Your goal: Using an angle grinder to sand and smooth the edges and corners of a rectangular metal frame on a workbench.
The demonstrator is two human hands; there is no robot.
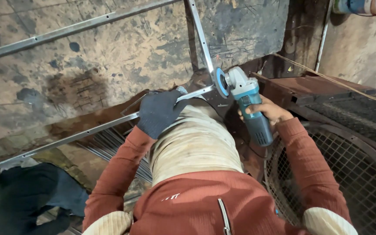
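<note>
My left hand (158, 112), in a dark glove, is closed over a thin metal frame bar (79, 135) that runs from the lower left up to a corner. My right hand (264, 112) grips a teal and white angle grinder (245, 100). Its disc (219, 82) sits right at the frame's corner, where a second bar (200, 35) rises toward the top. The frame rests across my raised knee in pale trousers (194, 143).
A stained, worn board (109, 56) lies behind the frame, with another metal strip (66, 31) across it. A round wire mesh guard (349, 174) sits at the lower right. Thin rods (109, 148) lie under the frame. A person in dark clothing (27, 196) is at the lower left.
</note>
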